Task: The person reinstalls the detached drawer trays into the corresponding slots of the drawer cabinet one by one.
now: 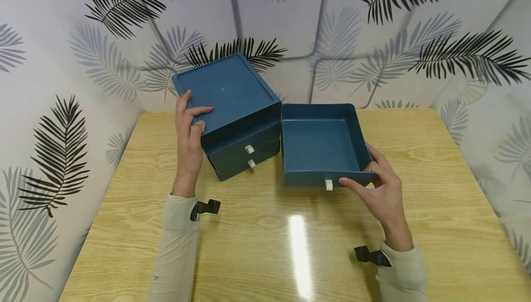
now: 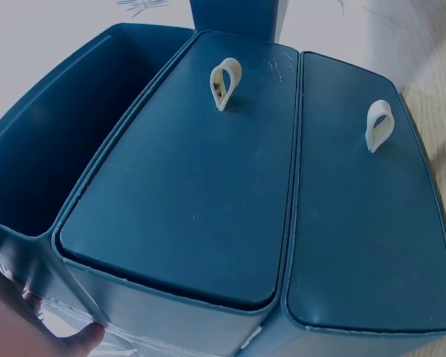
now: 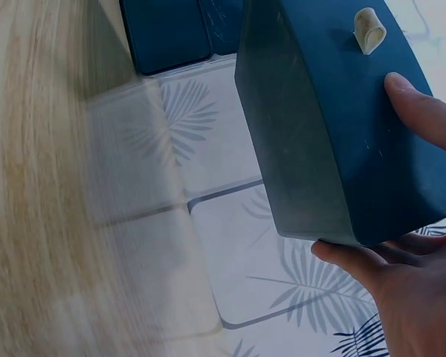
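A blue drawer cabinet [image 1: 226,92] stands at an angle on the table's left half. My left hand [image 1: 190,138] rests against its left side, with fingers spread over the top edge. In the left wrist view the cabinet's top slot [image 2: 74,126] is a dark hollow; below it are two drawer fronts [image 2: 182,178] with pale loop pulls. To the right of the cabinet, a blue drawer [image 1: 317,145] is held up, its inside bare. My right hand [image 1: 386,189] grips its front right corner, thumb on the front near the white pull tab [image 1: 329,185], other fingers around the side and underneath.
The wooden table [image 1: 249,251] meets a wall covering [image 1: 282,25] with leaf patterns at the back and both sides. A bright light reflection [image 1: 300,256] lies on the table's front middle. Dark camera mounts [image 1: 213,206] sit on both wrists.
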### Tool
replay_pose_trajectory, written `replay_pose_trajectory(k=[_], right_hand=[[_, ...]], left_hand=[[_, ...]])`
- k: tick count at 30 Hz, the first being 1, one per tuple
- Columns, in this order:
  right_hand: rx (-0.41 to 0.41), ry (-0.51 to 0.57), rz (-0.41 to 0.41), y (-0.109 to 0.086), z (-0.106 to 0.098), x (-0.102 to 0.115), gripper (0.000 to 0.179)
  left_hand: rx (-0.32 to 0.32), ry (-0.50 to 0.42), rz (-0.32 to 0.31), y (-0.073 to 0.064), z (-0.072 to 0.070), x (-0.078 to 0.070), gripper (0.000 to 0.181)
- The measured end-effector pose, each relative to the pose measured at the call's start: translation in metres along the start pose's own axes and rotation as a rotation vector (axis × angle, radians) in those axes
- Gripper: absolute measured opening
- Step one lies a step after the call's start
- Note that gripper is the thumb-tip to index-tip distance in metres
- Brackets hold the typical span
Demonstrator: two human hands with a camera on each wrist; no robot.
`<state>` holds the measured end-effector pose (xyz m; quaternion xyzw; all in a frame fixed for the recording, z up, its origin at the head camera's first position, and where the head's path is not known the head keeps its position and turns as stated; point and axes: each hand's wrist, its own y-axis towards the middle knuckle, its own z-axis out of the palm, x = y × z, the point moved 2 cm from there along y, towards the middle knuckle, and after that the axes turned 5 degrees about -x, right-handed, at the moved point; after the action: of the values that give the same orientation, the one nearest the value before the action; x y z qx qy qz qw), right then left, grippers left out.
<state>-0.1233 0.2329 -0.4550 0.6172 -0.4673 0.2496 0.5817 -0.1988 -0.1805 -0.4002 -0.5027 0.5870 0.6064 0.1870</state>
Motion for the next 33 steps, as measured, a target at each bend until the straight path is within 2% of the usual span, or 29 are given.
replay_pose_trajectory(k=[10,18,23,28,33], right_hand=[[-0.004,0.081,-0.054,-0.003,-0.005,0.013,0.032],[-0.003,0.107,-0.035,-0.007,-0.012,0.021,0.034],[-0.001,0.140,-0.073,-0.008,-0.017,0.028,0.032],[0.003,0.223,-0.132,-0.008,-0.021,0.032,0.031],[0.001,0.264,-0.143,-0.009,-0.023,0.034,0.032]], left_hand=[[0.008,-0.003,0.010,0.000,0.000,0.002,0.040],[0.006,-0.007,0.013,0.000,0.000,0.003,0.040],[0.002,-0.002,0.009,0.000,0.000,0.003,0.041],[0.005,0.008,0.007,0.000,0.000,0.003,0.041],[0.005,0.010,0.001,0.000,0.000,0.003,0.041]])
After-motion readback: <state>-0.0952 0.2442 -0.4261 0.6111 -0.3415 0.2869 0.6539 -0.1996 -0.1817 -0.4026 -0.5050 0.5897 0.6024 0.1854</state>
